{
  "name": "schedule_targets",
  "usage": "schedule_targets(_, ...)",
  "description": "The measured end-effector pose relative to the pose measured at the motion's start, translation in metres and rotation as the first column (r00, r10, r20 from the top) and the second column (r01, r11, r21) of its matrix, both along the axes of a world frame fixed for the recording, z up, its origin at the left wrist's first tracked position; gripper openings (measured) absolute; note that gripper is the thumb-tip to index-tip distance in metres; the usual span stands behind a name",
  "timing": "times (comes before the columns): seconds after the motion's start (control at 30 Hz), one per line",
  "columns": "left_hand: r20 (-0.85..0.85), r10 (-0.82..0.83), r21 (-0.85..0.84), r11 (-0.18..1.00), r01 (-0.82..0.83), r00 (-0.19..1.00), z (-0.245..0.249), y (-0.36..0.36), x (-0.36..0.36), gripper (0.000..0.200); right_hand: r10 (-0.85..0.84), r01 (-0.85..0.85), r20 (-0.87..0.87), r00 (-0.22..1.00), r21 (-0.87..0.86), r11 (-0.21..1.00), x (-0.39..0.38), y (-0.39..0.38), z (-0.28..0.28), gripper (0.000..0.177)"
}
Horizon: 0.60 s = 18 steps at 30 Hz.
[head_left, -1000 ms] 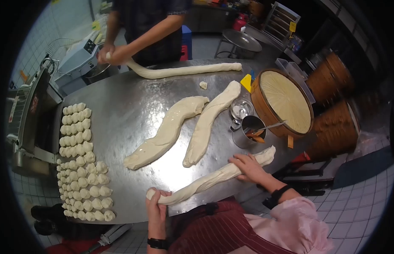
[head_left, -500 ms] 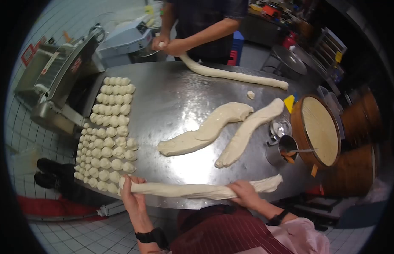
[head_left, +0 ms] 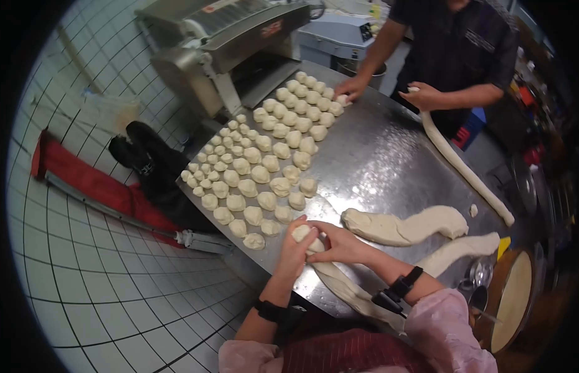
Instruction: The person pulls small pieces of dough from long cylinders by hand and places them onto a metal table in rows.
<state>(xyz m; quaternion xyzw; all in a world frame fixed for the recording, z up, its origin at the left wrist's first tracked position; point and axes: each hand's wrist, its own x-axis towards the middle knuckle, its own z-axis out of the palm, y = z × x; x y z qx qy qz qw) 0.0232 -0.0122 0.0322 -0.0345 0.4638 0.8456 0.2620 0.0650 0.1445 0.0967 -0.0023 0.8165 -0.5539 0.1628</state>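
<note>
My left hand point(head_left: 292, 253) is closed around the end of a long dough rope point(head_left: 344, 286), with a rounded bit of dough poking out above the fingers. Right beside it, my right hand point(head_left: 339, 242) grips the same rope, fingers curled over it. The rope trails down to the right along the table's near edge, partly hidden under my right forearm. Several rows of dough balls point(head_left: 259, 174) lie just beyond my left hand, larger ones on the right and small ones on the left. A thick dough strip point(head_left: 404, 227) rests to the right of my hands.
Across the steel table point(head_left: 358, 155), a co-worker point(head_left: 451, 56) holds another dough rope point(head_left: 460, 165) and touches the far dough balls. A second strip point(head_left: 460, 253), a metal cup point(head_left: 478, 298) and a round wooden-rimmed container point(head_left: 512, 301) are at right. A steel machine point(head_left: 240, 43) stands at the far left.
My view has swung left. My right hand has moved along the rope to meet my left hand at its end. The co-worker's one hand has gone from the rope to the dough balls.
</note>
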Motion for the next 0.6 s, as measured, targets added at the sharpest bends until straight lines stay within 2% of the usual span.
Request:
schedule_targets(0.07,-0.043,-0.153,-0.047,0.987,0.151,0.987,0.009,0.001,-0.001,0.051,0.106,-0.109,0.038,0.994,0.07,0.992,-0.02,-0.007,-0.015,0.077)
schedule_targets(0.1,-0.122,-0.05,-0.084,0.996,0.04,0.991,0.004,0.005,-0.002,0.06,0.116,-0.118,0.041,0.992,0.065,0.991,-0.024,-0.008,-0.016,0.077)
schedule_targets(0.13,-0.116,-0.045,-0.086,0.996,0.035,0.992,-0.005,-0.001,-0.004,0.06,0.093,-0.098,0.059,0.994,0.085,0.992,-0.025,-0.004,-0.015,0.07)
schedule_targets(0.2,-0.003,-0.37,0.15,0.918,0.366,0.929,-0.019,-0.014,-0.003,0.076,0.071,-0.081,0.083,0.994,0.112,0.99,-0.026,0.0,-0.01,0.063)
schedule_targets(0.23,-0.082,-0.374,0.066,0.923,0.379,0.924,-0.023,-0.01,0.005,0.065,0.074,-0.074,0.01,0.997,0.216,0.973,-0.025,0.001,-0.005,0.058)
schedule_targets(0.27,-0.079,-0.372,0.071,0.923,0.378,0.925,-0.027,-0.008,0.01,0.065,0.083,-0.059,-0.064,0.995,0.318,0.946,-0.025,0.002,-0.003,0.054)
schedule_targets(0.3,-0.042,-0.423,0.04,0.905,0.424,0.905,-0.026,-0.006,0.013,0.06,0.068,-0.028,-0.131,0.989,0.284,0.958,-0.022,0.002,-0.005,0.047)
schedule_targets(0.33,-0.007,-0.471,0.011,0.882,0.471,0.882,-0.025,-0.001,0.014,0.055,0.069,-0.028,-0.132,0.989,0.291,0.956,-0.02,0.0,-0.004,0.047)
schedule_targets(0.37,-0.065,-0.362,0.003,0.932,0.363,0.93,-0.023,0.005,0.018,0.039,0.007,0.03,-0.151,0.989,0.238,0.971,-0.019,-0.004,-0.003,0.043)
schedule_targets(0.4,-0.077,-0.363,0.007,0.931,0.364,0.929,-0.021,0.005,0.016,0.039,-0.056,0.087,-0.168,0.984,0.183,0.979,-0.017,-0.007,-0.001,0.04)
schedule_targets(0.43,-0.119,-0.418,-0.001,0.907,0.421,0.901,-0.019,0.004,0.013,0.04,-0.041,0.085,-0.209,0.977,0.204,0.975,-0.015,-0.008,0.0,0.038)
schedule_targets(0.47,-0.158,-0.47,-0.011,0.88,0.474,0.869,-0.017,0.003,0.012,0.041,-0.039,0.085,-0.215,0.976,0.21,0.974,-0.017,-0.008,0.0,0.038)
schedule_targets(0.5,-0.152,-0.552,-0.132,0.833,0.537,0.82,-0.015,0.003,0.011,0.027,-0.102,0.144,-0.198,0.975,0.214,0.966,-0.019,-0.007,-0.001,0.041)
schedule_targets(0.53,-0.159,-0.554,-0.13,0.833,0.538,0.818,-0.012,0.003,0.012,0.027,-0.168,0.207,-0.181,0.969,0.219,0.954,-0.022,-0.007,-0.002,0.044)
schedule_targets(0.57,-0.134,-0.588,-0.231,0.801,0.552,0.797,-0.007,0.004,0.015,0.02,-0.183,0.219,-0.153,0.971,0.266,0.939,-0.034,-0.003,-0.004,0.052)
schedule_targets(0.6,-0.107,-0.622,-0.329,0.758,0.563,0.775,0.001,0.006,0.019,0.015,-0.177,0.306,-0.365,0.914,0.334,0.891,-0.045,0.003,-0.01,0.055)
